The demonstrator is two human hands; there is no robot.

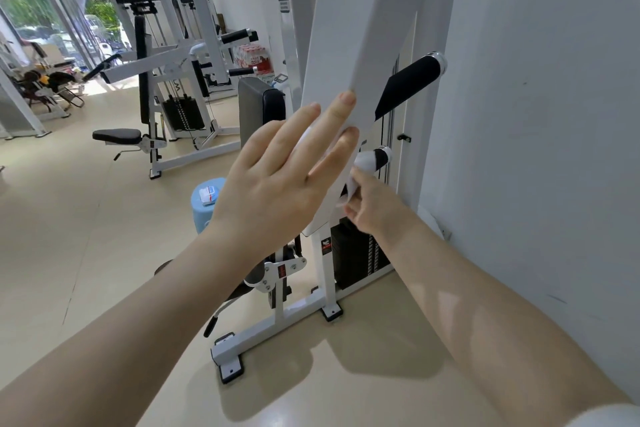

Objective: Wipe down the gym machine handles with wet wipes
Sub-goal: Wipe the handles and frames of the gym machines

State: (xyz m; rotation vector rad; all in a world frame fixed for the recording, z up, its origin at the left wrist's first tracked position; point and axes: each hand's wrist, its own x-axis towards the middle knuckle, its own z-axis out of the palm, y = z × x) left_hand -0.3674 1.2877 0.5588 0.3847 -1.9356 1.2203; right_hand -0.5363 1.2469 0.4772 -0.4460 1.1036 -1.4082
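Note:
My left hand (pixel 277 177) lies flat with fingers spread against the white arm (pixel 349 55) of the gym machine. Behind that arm, my right hand (pixel 372 208) is closed on a white wet wipe (pixel 362 172), which is wrapped around the lower black handle (pixel 381 158) with its chrome end cap. A second, longer black handle (pixel 412 80) sticks out higher up to the right, bare. The white arm hides part of my right hand's fingers.
A white wall (pixel 536 114) stands close on the right. The black weight stack (pixel 356 256) and the white base frame (pixel 277 326) sit below. A pack of wipes (pixel 209 194) rests on a blue stool (pixel 204 208). More machines (pixel 156 80) fill the back left.

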